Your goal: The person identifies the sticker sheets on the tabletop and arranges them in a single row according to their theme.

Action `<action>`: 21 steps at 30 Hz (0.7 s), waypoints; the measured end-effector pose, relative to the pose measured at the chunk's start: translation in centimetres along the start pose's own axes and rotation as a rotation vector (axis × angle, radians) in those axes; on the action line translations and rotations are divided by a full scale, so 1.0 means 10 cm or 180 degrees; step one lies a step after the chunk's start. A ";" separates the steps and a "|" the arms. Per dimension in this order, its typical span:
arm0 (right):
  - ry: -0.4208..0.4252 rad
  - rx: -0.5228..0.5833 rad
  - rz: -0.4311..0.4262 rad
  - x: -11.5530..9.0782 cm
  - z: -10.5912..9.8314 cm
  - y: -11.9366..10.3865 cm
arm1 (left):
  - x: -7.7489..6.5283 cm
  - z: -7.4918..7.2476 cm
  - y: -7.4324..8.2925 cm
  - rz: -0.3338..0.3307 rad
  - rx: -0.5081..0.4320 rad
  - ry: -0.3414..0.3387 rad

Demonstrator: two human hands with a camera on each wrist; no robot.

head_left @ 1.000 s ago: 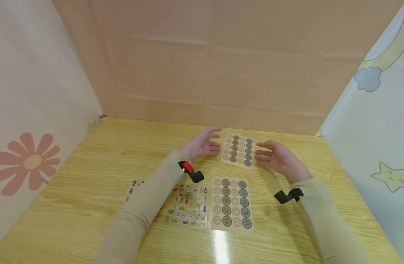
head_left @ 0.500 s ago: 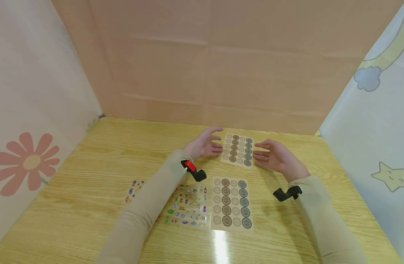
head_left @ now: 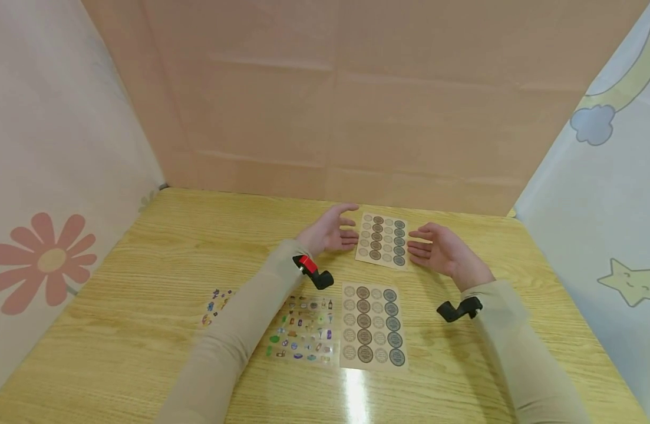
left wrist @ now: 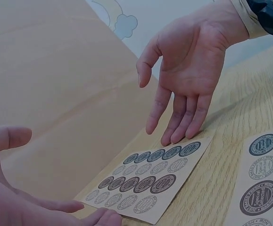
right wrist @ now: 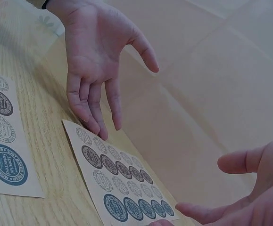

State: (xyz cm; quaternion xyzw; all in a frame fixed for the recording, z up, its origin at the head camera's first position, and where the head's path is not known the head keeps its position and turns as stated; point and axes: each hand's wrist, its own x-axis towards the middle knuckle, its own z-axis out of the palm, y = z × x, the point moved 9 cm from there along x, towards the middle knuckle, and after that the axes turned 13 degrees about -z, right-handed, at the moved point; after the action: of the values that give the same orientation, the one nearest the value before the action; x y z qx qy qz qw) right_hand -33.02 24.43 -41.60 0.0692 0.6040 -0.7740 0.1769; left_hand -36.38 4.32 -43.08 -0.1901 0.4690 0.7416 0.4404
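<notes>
A sheet of round stickers (head_left: 382, 240) lies flat near the back of the table, with brown, dark teal and pale seals in rows. My left hand (head_left: 330, 231) is at its left edge, palm turned inward, fingers extended and the thumb apart. Opposite it, my right hand (head_left: 445, 252) stands at the right edge with loosely straight fingers. In the left wrist view the right hand's fingertips (left wrist: 183, 136) reach down to the sheet's border. Neither hand grips the sheet. A second sheet of round stickers (head_left: 373, 327) lies closer to me.
Left of the nearer round-sticker sheet lies a clear sheet of small colourful stickers (head_left: 303, 330). Another colourful sticker sheet (head_left: 214, 306) is mostly hidden under my left forearm. A brown paper backdrop (head_left: 330, 118) rises behind the wooden table (head_left: 144, 265); patterned cloth stands at both sides.
Both hands have moved slightly inward, closer to the far sticker sheet's two edges. That sheet has barely shifted, and the nearer sheets lie as before.
</notes>
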 end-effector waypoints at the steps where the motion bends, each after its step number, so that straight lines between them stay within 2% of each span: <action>1: 0.0008 -0.0007 -0.0001 0.00 0.00 0.00 | 0.01 0.00 0.00 0.0002 -0.0006 0.0017; 6: 0.0045 0.0003 -0.0033 0.00 0.00 0.00 | 0.04 0.01 0.01 0.0037 0.0002 0.0084; 13: 0.0081 -0.0016 -0.0007 0.00 0.00 0.02 | 0.10 -0.04 -0.01 0.0127 0.0143 0.0355; 17: 0.0110 -0.0037 0.0001 -0.01 0.01 0.03 | 0.11 -0.07 -0.01 0.0231 0.0333 0.0499; 21: 0.0071 -0.0058 -0.0011 -0.01 0.02 0.03 | 0.06 -0.04 -0.02 0.0310 0.0543 0.0502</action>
State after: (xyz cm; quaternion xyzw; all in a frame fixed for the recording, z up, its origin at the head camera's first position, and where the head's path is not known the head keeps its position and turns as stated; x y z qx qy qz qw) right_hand -32.74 24.17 -41.78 0.0752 0.6131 -0.7679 0.1695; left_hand -36.62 4.28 -43.80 -0.1867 0.5722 0.7022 0.3802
